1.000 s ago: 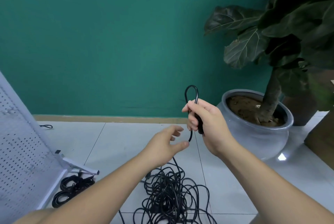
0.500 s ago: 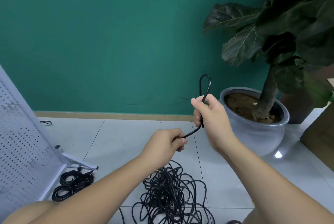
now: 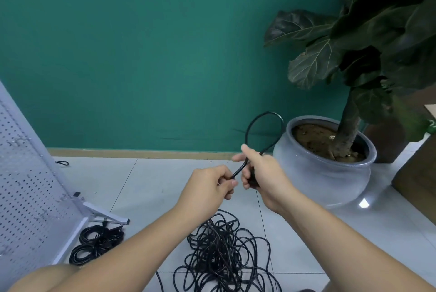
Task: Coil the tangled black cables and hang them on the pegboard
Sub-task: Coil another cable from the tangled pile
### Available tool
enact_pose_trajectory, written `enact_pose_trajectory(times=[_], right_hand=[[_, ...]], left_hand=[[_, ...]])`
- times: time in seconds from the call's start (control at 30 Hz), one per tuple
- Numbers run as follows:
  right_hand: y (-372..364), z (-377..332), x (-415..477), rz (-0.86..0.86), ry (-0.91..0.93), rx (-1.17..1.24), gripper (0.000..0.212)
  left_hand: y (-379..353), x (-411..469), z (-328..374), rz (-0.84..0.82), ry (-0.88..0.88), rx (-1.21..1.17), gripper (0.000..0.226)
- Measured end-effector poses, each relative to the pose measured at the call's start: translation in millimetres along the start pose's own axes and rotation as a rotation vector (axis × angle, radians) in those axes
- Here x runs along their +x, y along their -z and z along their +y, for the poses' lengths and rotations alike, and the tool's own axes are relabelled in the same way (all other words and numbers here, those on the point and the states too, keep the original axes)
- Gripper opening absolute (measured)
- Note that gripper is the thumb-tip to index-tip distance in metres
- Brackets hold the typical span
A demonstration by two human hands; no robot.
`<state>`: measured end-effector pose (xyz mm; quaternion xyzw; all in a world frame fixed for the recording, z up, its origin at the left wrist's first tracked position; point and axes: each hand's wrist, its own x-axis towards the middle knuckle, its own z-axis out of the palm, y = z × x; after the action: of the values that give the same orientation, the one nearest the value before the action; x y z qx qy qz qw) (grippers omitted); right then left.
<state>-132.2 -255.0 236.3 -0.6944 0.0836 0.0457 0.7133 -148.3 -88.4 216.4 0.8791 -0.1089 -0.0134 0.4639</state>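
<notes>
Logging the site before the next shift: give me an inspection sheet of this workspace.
Surface: pale tiled floor.
Job's things: tangled cable pile on the floor; pegboard at left, no cable hung on its visible part.
Clutter: small cable scrap by the skirting.
Hands: left hand and right hand both grip one cable.
Cables: a loop stands above the right hand; coiled cables lie by the pegboard's foot.
Surroundings: green wall, potted plant.

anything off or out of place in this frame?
Mainly the tangled cable heap sprawled on the floor. Coiled bundles lie on the floor by the pegboard foot, not hung, and a small stray loop sits near the baseboard.
</notes>
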Motion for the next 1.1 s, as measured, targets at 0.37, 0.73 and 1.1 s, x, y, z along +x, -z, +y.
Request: enact_pose_trajectory(times=[0.37, 0.73, 1.1], right_hand=[[-17.5, 10.1, -4.8, -0.305, 0.074, -0.192, 0.045], [-43.7, 5.9, -12.7, -0.346, 0.262, -0.461, 0.027], [-51.6, 13.8, -20.7, -0.291, 0.390, -0.526, 0.013]], left_hand=[[50.7, 9.8, 26.4, -0.035, -0.096, -0.356, 0.016], [61.5, 19.9, 40.4, 0.060, 0.018, -0.893, 0.043], [79.9, 26.6, 42.0, 0.079, 0.196, -1.320, 0.047]])
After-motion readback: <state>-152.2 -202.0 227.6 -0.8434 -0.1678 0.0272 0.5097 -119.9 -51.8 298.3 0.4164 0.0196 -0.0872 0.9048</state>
